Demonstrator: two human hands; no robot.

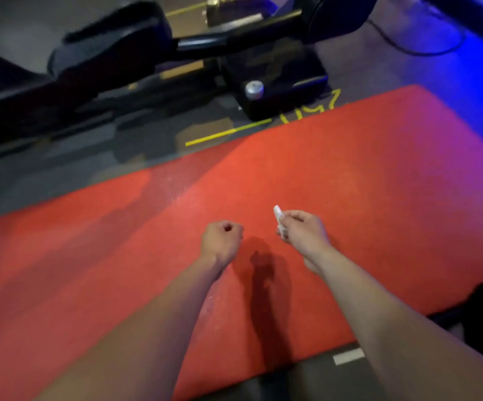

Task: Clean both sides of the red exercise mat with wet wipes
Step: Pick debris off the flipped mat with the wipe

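— Where do we stand with the red exercise mat?

— It lies flat on the floor beside the black gym machine, under both our arms. Our right hand pinches a small wad of wet wipe, lifted off the surface.

— And the left hand?

— Curled into a loose fist, holding nothing, probably kept clear so we can wipe.

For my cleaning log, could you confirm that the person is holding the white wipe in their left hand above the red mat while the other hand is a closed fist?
Not quite: the head view shows the white wipe pinched in the right hand. The left hand is the closed, empty fist. Both are above the red mat.
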